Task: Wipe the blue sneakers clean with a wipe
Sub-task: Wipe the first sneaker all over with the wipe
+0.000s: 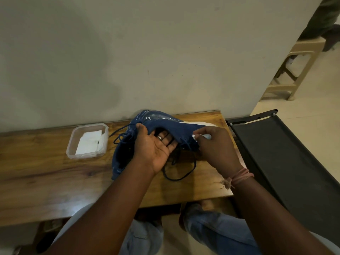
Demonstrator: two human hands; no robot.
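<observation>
Left hand (156, 146) inside sneaker (161, 124), palm-up

A single head-worn view looks steeply down, close over the wooden table (55, 173) against the wall (128, 52).

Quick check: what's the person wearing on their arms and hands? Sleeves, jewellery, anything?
Both forearms are bare, no sleeves in view. The left hand has a silver-coloured ring on one finger. The right hand has a pinkish thread band tied at the wrist, with a frayed knot.

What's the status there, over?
Left hand grips sneaker. Right hand pinches wipe against it. Laces dangle loose; nothing blocking.
</observation>
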